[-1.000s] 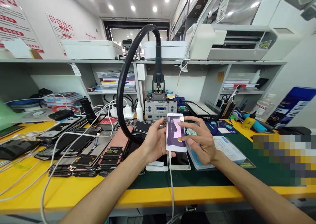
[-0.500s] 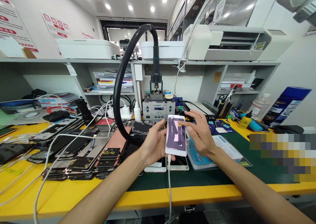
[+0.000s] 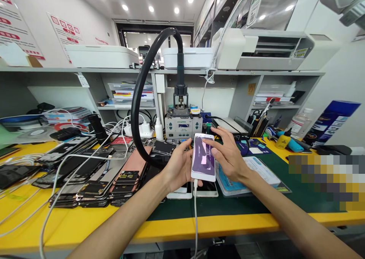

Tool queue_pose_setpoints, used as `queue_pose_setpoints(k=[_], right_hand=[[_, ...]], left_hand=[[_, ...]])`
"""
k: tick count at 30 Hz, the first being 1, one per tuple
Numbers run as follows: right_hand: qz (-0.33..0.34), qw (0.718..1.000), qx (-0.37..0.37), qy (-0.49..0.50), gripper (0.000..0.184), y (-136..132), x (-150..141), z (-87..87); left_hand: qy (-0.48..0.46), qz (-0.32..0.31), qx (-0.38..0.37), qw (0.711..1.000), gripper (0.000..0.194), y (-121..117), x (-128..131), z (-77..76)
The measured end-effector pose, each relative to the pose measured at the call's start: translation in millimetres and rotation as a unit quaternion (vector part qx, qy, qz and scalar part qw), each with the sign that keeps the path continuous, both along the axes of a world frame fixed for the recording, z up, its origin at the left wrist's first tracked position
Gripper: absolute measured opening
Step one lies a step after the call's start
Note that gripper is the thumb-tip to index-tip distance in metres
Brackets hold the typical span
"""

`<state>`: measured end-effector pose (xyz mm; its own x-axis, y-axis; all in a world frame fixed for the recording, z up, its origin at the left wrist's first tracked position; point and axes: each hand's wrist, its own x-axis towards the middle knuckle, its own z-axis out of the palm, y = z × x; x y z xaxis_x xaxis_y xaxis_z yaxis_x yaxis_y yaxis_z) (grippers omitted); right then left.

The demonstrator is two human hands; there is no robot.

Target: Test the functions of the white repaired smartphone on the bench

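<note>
A white smartphone (image 3: pixel 203 164) with a purple, reflective lit screen is held tilted up in my left hand (image 3: pixel 180 164), which wraps round its left side and underside. A white charging cable (image 3: pixel 195 209) is plugged into its bottom edge and hangs over the bench front. My right hand (image 3: pixel 230 156) holds nothing; its fingers are apart, with the index fingertip on or just over the upper part of the screen. Beneath the held phone lie other white phones (image 3: pixel 209 190) on the dark green mat (image 3: pixel 245 207). A blue-and-white plastic case (image 3: pixel 261 171) lies below and beside my right hand.
Behind the phone stands a hot-air rework station (image 3: pixel 183 126) with a thick black hose (image 3: pixel 136 110) arching up on the left. Stacks of phone screens (image 3: pixel 94 188) and tangled white cables cover the left bench. Bottles (image 3: pixel 301 121) and a blue box (image 3: pixel 332 122) stand at right.
My right index finger has slid left and slightly up across the phone's screen. The yellow spot on the screen no longer shows. My left hand and the phone stay nearly still.
</note>
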<state>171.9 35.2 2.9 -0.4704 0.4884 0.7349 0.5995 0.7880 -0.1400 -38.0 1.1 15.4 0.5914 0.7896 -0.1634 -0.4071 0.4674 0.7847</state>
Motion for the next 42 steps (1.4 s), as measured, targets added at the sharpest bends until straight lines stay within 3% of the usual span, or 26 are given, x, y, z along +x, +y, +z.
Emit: queue_pose_setpoints(k=[8,24,32,42], right_hand=[[0.030,0.999,0.023,0.019,0.037,-2,0,-1.3],[0.148,0.988,0.042,0.027,0.031,-16,-7,-2.5],[0.148,0.988,0.033,0.022,0.031,-14,-7,-5.1],[0.078,0.996,0.030,0.022,0.036,-14,-8,-1.7]], left_hand=[[-0.017,-0.009,-0.004,1.000,0.059,2,0,-3.6],[-0.013,0.028,-0.020,0.999,0.060,4,-6,4.8],[-0.016,0.023,-0.008,1.000,0.059,4,-6,4.5],[-0.011,0.010,0.000,1.000,0.060,2,-4,1.2]])
